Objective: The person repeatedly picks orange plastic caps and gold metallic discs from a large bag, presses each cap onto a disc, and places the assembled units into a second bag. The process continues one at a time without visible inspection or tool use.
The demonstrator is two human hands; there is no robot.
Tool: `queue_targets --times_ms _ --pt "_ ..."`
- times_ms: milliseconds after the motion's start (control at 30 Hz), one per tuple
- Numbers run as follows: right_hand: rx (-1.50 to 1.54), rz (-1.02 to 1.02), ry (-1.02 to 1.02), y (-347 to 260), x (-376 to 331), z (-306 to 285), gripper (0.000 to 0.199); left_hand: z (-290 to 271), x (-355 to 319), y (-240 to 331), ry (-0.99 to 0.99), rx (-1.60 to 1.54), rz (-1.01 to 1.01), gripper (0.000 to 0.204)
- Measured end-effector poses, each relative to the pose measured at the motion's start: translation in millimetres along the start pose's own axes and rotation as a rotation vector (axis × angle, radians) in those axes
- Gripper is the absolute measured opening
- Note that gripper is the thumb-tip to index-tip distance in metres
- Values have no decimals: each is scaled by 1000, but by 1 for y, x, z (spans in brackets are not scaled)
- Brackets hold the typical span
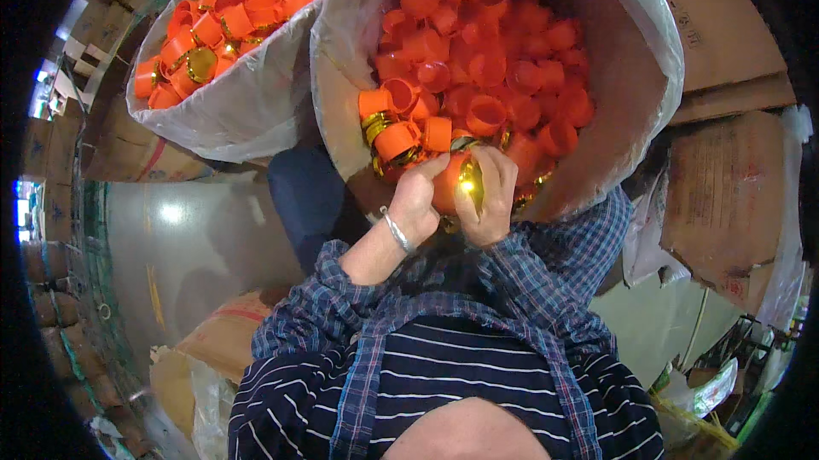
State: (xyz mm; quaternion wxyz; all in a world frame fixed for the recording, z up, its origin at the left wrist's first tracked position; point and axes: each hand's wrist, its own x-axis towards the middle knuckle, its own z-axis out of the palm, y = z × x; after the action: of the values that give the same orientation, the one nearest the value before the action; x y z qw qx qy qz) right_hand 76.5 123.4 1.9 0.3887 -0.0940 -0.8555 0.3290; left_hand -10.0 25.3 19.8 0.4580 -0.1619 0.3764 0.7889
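Note:
Both my hands meet over the near rim of a large plastic-lined container (328, 98). My left hand (413, 206), with a silver bracelet at the wrist, is closed on an orange cap (444, 191). In my right hand (492, 196), the fingers are wrapped round a shiny gold round piece (470, 185), held against the orange cap. Whether the two pieces are joined, I cannot tell. Beyond the hands lie many loose orange caps (486, 114). A stack of gold rings (375, 129) lies among them, left of my fingers.
A second lined container (217, 119) at the far left is heaped with orange caps with gold parts. Cardboard (721, 196) stands along the right side, and a brown carton (230, 332) lies at lower left. My knee (307, 196) presses close to the main container.

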Motion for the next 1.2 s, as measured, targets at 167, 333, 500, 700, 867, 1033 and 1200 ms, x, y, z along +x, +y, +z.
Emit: queue_targets --times_ms 167,333,500,700,867,1033,1200 --pt "792 701 155 3 7 8 27 -1 -11 -11 -192 628 454 30" --pt "486 556 116 -10 2 14 27 0 -14 -20 -93 613 552 33" --pt "266 256 -44 5 -5 2 29 -17 2 -16 -132 31 77 37" --pt "1365 1277 79 29 3 7 38 -29 -14 -36 -310 1550 1183 56" --pt "852 1159 86 16 -16 14 36 -28 -27 -55 -96 1063 700 38" --pt "448 711 107 5 -29 24 32 -27 -4 -55 138 472 544 31" --pt "-27 163 -50 13 -30 22 32 -30 14 -38 276 -62 109 28"
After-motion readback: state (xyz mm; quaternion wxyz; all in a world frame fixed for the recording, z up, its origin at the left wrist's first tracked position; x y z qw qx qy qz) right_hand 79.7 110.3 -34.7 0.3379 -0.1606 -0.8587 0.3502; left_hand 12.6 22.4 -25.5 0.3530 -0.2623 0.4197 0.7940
